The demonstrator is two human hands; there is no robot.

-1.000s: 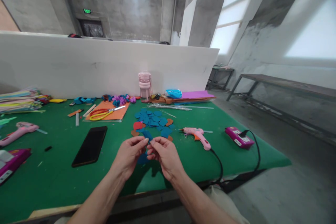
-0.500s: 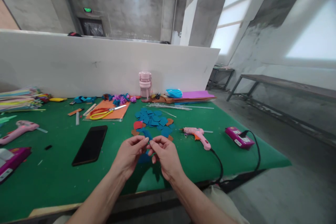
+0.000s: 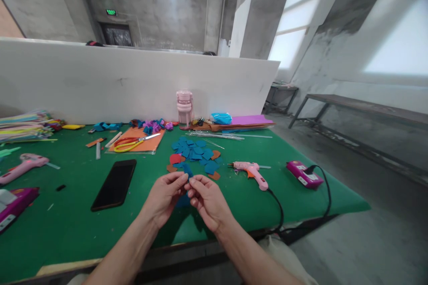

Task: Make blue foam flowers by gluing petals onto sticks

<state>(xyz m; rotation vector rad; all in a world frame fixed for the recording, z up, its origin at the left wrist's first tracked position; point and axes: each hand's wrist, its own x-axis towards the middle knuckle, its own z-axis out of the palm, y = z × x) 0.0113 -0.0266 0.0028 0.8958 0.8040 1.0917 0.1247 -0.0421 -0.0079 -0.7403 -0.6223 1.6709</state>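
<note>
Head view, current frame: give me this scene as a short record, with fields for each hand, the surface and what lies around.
Left hand: pinches blue piece
Right hand: pinches same piece
Surface: green table
Beyond hands: blue pile, red piece
Right: pink glue gun
Left: phone
Back: upright pink bottle
</note>
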